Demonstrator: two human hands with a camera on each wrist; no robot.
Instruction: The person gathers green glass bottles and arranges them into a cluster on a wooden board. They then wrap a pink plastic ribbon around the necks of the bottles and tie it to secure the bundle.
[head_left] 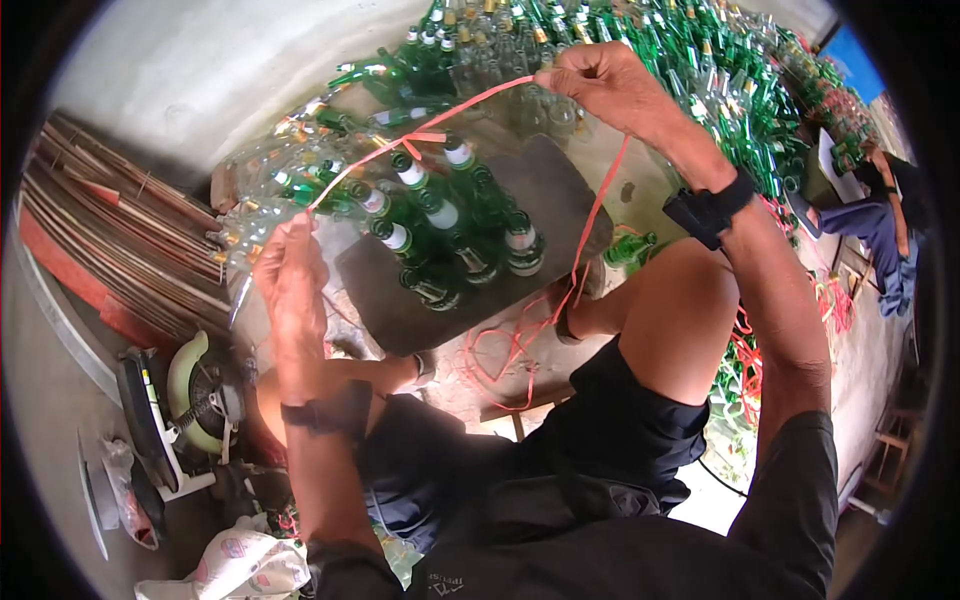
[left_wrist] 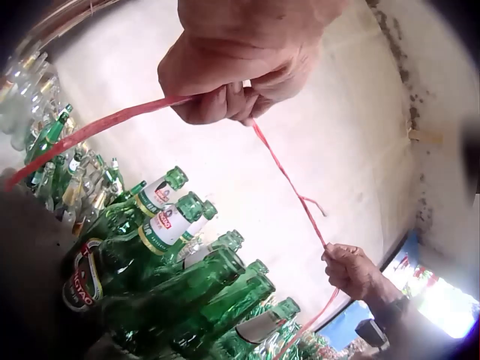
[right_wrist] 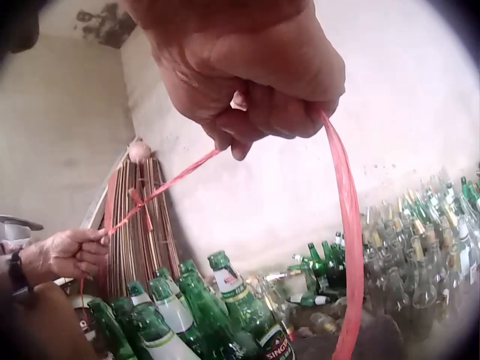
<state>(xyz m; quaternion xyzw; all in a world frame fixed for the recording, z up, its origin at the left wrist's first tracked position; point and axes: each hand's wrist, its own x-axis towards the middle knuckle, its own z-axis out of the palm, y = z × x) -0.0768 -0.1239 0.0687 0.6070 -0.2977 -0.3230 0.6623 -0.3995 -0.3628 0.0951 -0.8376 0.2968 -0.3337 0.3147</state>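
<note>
Head view: a red strap [head_left: 420,125] is held taut btwn both hands, above a cluster of green bottles [head_left: 445,235]. The left hand [head_left: 290,265] is closed round one end, fingers curled & thumb pressed on it. The right hand [head_left: 600,85] is raised farther out w/ fingers curled tight round the strap. From that fist the strap hangs past the right knee down to a loose tangle [head_left: 500,350] on the floor. A knot [head_left: 418,140] w/ short loose ends is seen approx midway along the taut stretch.

The green bottles are stood upright, packed close, on a dark board [head_left: 545,190]. Clear bottles [head_left: 265,165] are piled just beside the board's left edge, partly hidden by the left hand. A big heap [head_left: 690,60] of green & clear bottles is spread behind, by the wall. A bundle of thin rods [head_left: 110,240] is laid at far left, & a small machine [head_left: 200,390] w/ a pale round guard is set near the left knee. Another person [head_left: 880,215] is seated at far right.

Several bottle necks are crossed by the taut strap in head view. In both wrist views the upper frame is filled by the gripping fist.
</note>
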